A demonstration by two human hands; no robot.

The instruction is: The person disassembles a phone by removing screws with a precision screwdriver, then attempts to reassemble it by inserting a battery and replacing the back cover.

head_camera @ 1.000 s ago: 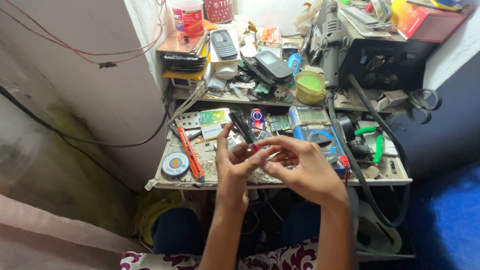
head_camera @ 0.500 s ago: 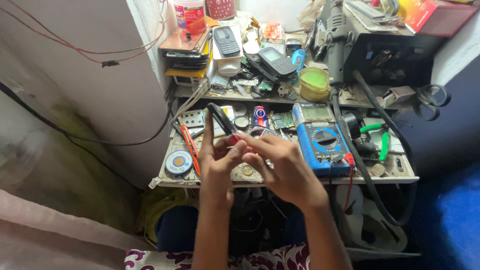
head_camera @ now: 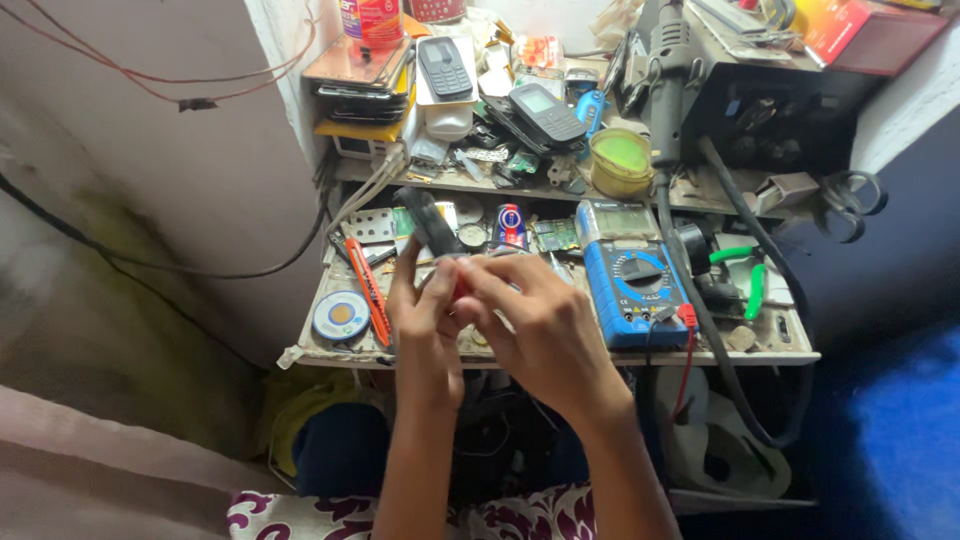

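My left hand [head_camera: 422, 312] and my right hand [head_camera: 540, 325] meet over the front of a cluttered work shelf [head_camera: 560, 352]. Together they grip a tool with a thick black handle [head_camera: 428, 220] that sticks up and to the left above the fingers. A bit of red shows between the fingers where both hands close on it. The tool's lower end is hidden by my right hand. A blue multimeter [head_camera: 632, 275] lies just right of my right hand, and an orange utility knife [head_camera: 367, 288] lies just left of my left hand.
A solder reel [head_camera: 340, 316] sits at the shelf's front left. On the upper shelf are keypad phones [head_camera: 545, 110], a stack of phones [head_camera: 360, 75], a round green tin [head_camera: 620, 160] and a dark station [head_camera: 770, 95] with a thick cable. Green-handled pliers [head_camera: 745, 275] lie right.
Both hands have shifted slightly left and up over the shelf. The black handle now points up-left, more upright than a second ago.
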